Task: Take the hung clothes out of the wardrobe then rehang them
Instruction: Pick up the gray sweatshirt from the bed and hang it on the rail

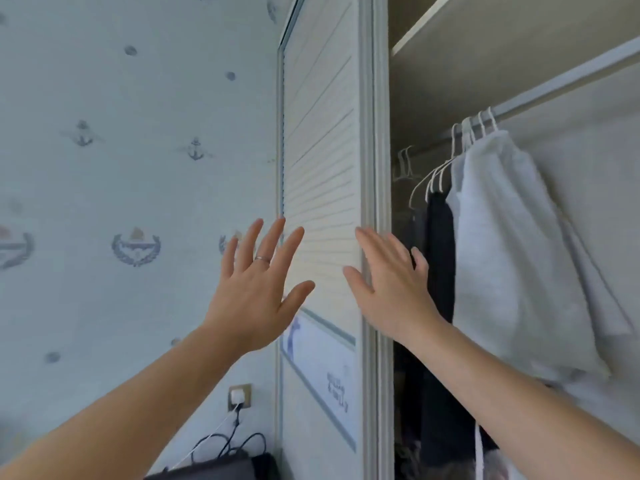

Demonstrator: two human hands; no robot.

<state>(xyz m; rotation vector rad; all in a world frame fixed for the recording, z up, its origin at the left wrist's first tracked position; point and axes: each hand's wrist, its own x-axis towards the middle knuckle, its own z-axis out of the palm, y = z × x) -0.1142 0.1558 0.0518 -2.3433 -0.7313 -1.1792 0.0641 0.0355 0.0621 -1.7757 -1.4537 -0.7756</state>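
Observation:
The wardrobe stands open on the right, its white slatted door (322, 188) pushed to the left. Inside, a light grey garment (512, 244) and a dark garment (440, 258) hang on white hangers (460, 143) from a pale rail (568, 81). My left hand (256, 289) is raised with fingers spread in front of the door's left side and holds nothing. My right hand (391, 285) is raised with straight fingers by the door's right edge, just left of the dark garment; whether it touches the door frame I cannot tell.
A wooden shelf (450, 26) sits above the rail. Wallpaper with anchor motifs (104, 168) covers the wall on the left. Low on that wall is a socket with a white plug (239, 396) and cables running down to a dark object (221, 469).

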